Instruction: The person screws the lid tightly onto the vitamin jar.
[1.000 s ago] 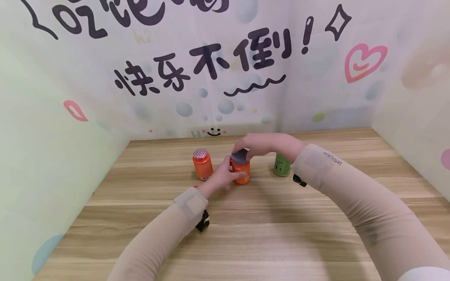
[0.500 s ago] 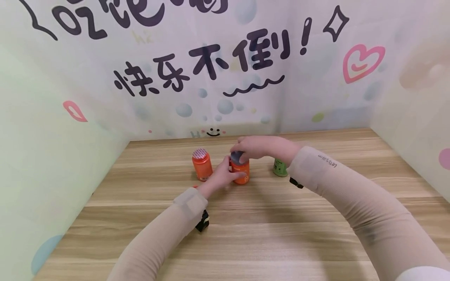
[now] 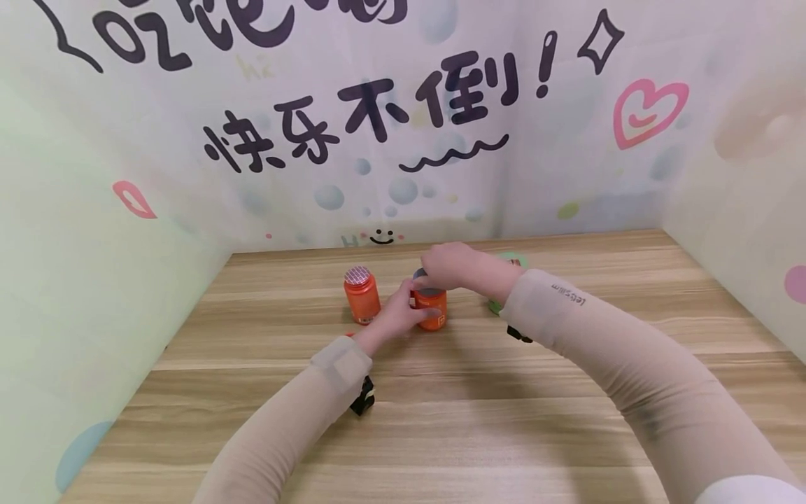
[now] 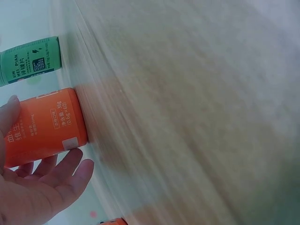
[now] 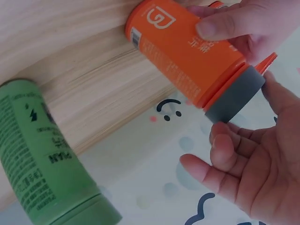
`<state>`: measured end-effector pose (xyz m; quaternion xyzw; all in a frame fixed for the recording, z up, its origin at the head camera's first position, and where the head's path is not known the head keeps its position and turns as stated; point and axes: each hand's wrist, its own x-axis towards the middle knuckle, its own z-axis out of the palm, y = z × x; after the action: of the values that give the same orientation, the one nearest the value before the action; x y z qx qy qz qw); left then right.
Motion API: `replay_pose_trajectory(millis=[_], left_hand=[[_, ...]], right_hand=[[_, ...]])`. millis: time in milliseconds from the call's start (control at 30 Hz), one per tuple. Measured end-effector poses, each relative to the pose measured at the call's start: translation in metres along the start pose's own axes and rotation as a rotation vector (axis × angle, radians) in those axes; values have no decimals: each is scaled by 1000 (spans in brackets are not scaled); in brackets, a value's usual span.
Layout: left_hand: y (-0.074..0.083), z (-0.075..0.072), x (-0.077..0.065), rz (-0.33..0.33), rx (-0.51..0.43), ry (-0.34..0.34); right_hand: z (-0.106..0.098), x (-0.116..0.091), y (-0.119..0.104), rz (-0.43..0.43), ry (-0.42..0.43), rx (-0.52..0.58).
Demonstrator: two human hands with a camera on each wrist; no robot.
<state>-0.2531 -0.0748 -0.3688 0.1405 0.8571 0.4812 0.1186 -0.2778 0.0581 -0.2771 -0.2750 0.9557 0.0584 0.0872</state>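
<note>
An orange bottle (image 3: pixel 434 302) stands on the table, and my left hand (image 3: pixel 395 311) grips it around its side with the thumb across the front. On its top sits a grey cap (image 5: pixel 236 96). My right hand (image 3: pixel 458 266) comes over from the right and holds this cap, thumb at one edge and fingertips at the opposite one. Left of the hands stands a second orange bottle (image 3: pixel 363 301), its top (image 3: pixel 358 276) covered in a pale lattice pattern. A green bottle (image 5: pixel 42 154) is to the right, mostly hidden behind my right wrist in the head view.
The wooden table (image 3: pixel 403 434) ends at a printed cloth backdrop (image 3: pixel 302 210) behind the bottles, with pale side walls left and right. A small red piece (image 3: pixel 350 335) shows beside my left wrist, mostly hidden. Each wrist carries a small black device (image 3: pixel 363 397).
My right hand has turned on the grey cap, its wrist swinging left and a little nearer, covering more of the green bottle. The left hand and the orange bottles have stayed put.
</note>
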Motion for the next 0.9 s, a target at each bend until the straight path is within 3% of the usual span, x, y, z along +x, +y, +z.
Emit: replay_pose_trajectory(millis=[267, 500, 900], left_hand=[[0, 0, -1, -5, -8, -11], [-2, 1, -1, 22, 23, 11], [-1, 5, 0, -1, 13, 61]], right_hand=[[-1, 0, -5, 59, -27, 42], [2, 2, -4, 143, -28, 197], [11, 1, -8, 269, 74, 333]])
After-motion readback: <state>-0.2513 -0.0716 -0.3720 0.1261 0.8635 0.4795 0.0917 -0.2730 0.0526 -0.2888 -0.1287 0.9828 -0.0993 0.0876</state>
